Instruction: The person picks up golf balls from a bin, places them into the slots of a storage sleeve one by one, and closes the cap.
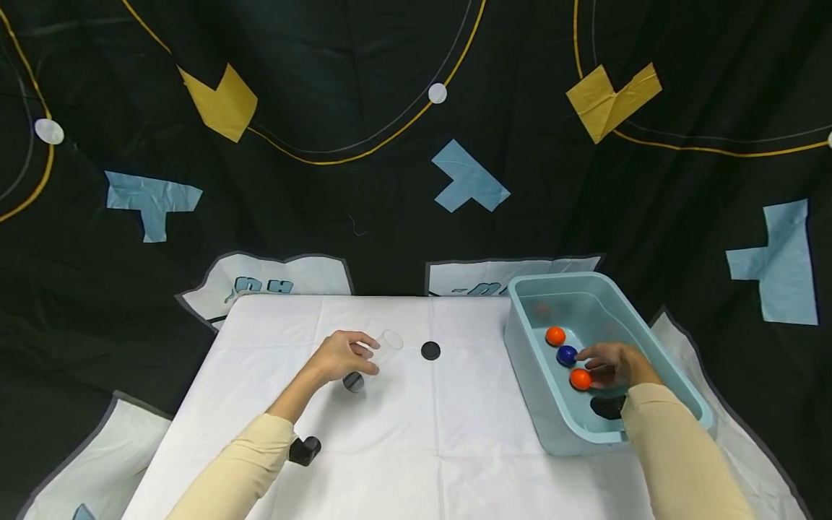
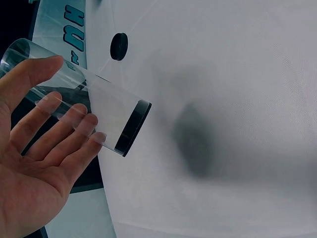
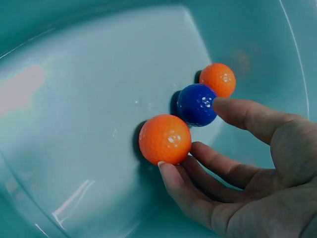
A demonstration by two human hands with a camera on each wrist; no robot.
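My left hand holds a clear plastic tube tilted above the white table, thumb on one side and fingers on the other. A black cap closes the tube's lower end. A loose black lid lies flat on the table to the right of that hand. Inside the light blue bin, my right hand reaches among three golf balls. Its fingertips touch the nearer orange golf ball, while the thumb tip is at the blue golf ball. Another orange golf ball sits just beyond the blue one.
The light blue bin stands on the right side of the white table, its walls rising around my right hand. Behind the table hangs a black cloth with yellow and blue taped shapes. Black wrist cameras sit at both sleeves.
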